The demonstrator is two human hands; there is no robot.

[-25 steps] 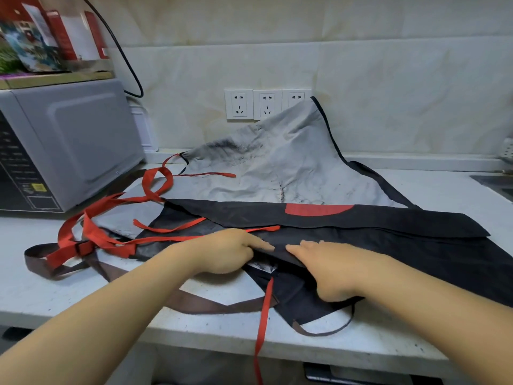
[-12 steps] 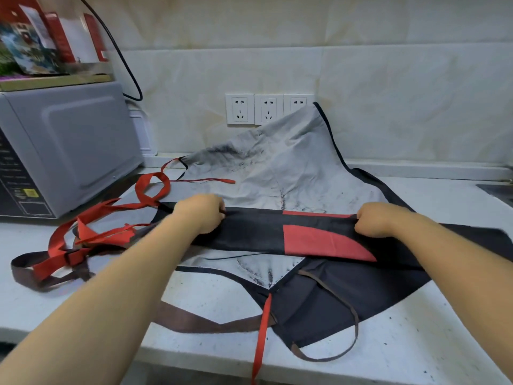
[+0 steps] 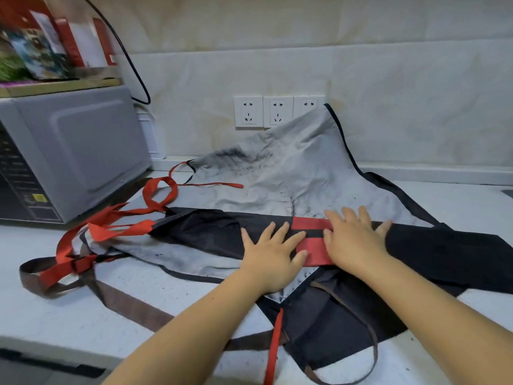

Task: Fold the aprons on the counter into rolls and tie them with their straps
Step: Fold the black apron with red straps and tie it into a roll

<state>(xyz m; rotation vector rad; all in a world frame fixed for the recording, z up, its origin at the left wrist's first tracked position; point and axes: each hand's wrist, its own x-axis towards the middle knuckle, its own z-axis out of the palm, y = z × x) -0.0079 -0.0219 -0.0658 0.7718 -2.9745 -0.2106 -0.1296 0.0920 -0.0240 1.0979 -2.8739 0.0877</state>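
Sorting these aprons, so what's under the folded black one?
A stained grey apron lies under the black apron, spreading back up the wall. Its middle is covered, so that part cannot be seen.

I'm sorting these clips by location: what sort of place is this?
Probably a kitchen: a grey microwave oven stands on the white speckled counter, with three white wall sockets behind.

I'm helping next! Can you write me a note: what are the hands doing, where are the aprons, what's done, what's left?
Left hand: open, pressing flat on the black apron.
Right hand: open, pressing flat at its red patch.
Black apron: folded into a band, lying over the grey apron on the counter; red straps trail left, brown strap in front.
Done: folding begun. Left: roll it, tie with straps, then do the grey apron.
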